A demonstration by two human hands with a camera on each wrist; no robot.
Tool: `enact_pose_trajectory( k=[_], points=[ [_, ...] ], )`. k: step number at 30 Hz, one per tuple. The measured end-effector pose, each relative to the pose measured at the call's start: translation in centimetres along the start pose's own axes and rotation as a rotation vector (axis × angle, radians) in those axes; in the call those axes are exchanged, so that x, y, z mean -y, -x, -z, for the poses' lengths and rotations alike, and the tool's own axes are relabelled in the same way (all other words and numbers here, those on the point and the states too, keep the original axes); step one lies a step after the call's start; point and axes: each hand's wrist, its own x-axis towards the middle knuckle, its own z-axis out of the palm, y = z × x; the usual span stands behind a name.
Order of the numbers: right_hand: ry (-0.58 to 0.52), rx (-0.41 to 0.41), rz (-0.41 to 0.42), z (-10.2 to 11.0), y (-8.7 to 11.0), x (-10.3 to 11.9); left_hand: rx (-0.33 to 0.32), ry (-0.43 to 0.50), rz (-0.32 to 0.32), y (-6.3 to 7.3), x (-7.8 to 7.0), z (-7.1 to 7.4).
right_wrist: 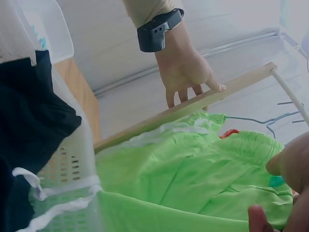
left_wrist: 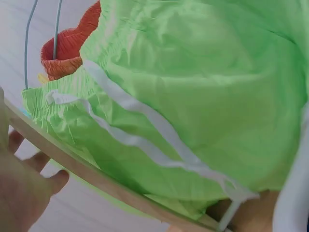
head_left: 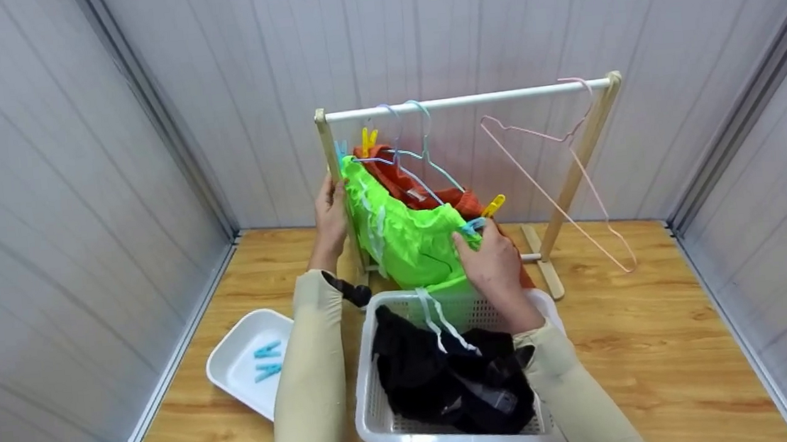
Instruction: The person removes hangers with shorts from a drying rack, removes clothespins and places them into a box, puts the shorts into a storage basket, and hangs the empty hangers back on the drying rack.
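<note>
Bright green elastic-waist shorts [head_left: 409, 241] with a white drawstring [left_wrist: 140, 108] hang on a purple hanger [head_left: 414, 176], clipped by blue clothespins. Spread around the blue clothespin [head_left: 472, 226] at the right end of the waistband are the thumb and fingers of my right hand [head_left: 495, 262]. Its fingertips are apart in the right wrist view, close to the green fabric. My left hand [head_left: 329, 216] is at the rack's left wooden post [head_left: 331, 144], fingers extended beside it. An orange-red elastic-waist garment [head_left: 389, 175] hangs behind on a light blue hanger [head_left: 442, 170], with yellow clothespins [head_left: 495, 205].
A white basket [head_left: 371, 408] with black clothing [head_left: 450, 380] stands before the rack. Left of it, a white tray [head_left: 224, 357] holds loose blue clothespins [head_left: 268, 371]. A bare pink hanger [head_left: 540, 187] hangs at the right end of the rail [head_left: 496, 96]. Panel walls enclose the wooden surface.
</note>
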Motion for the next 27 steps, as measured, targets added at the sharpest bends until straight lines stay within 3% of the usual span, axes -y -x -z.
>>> enact_pose_trajectory(
  k=[5, 9, 15, 22, 27],
  points=[
    [-0.088, 0.024, 0.011, -0.3, -0.3, 0.5, 0.013, 0.018, 0.001, -0.9, 0.1, 0.1],
    [-0.138, -0.018, -0.008, -0.8, -0.2, 0.5, -0.006, -0.007, 0.024, -0.7, 0.1, -0.2],
    [-0.184, -0.127, 0.104, -1.6, 0.4, 0.8, -0.044, -0.071, -0.002, -0.5, 0.2, -0.3],
    [-0.218, -0.312, 0.221, -3.2, 0.5, 0.5, -0.075, -0.093, 0.005, -0.4, 0.3, -0.4],
    [-0.214, -0.402, 0.292, -3.9, 0.5, 0.4, -0.043, -0.078, 0.005, 0.2, -1.4, -0.4]
  ],
)
